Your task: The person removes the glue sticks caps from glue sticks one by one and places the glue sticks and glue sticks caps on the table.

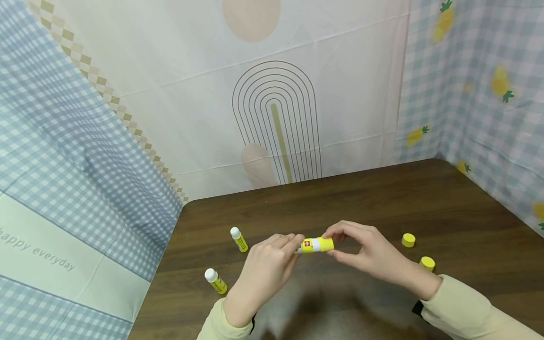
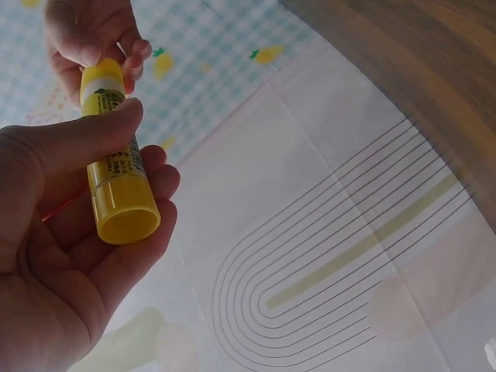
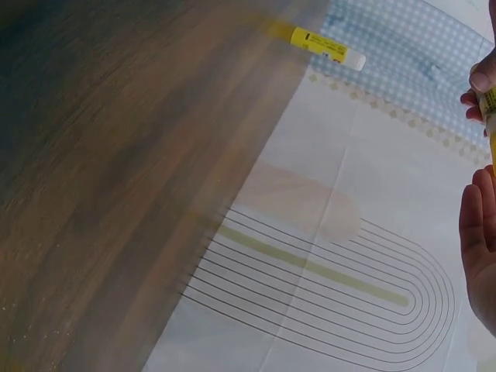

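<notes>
My left hand (image 1: 267,264) holds a yellow glue stick (image 1: 308,245) lengthwise above the table, thumb on one side and fingers round the other in the left wrist view. The stick's yellow base (image 2: 128,217) faces that camera. A yellow cap (image 1: 326,243) sits at the other end, past a white band. My right hand (image 1: 369,250) pinches this cap between thumb and fingers. In the right wrist view, both hands show only partly at the right edge. Two uncapped glue sticks, one farther back (image 1: 240,242) and one nearer (image 1: 218,284), stand left of my left hand, white tops up.
Two loose yellow caps, one farther back (image 1: 408,240) and one nearer (image 1: 427,263), lie on the dark wooden table (image 1: 340,198) by my right forearm. Patterned cloth (image 1: 191,94) hangs behind the table and along both sides.
</notes>
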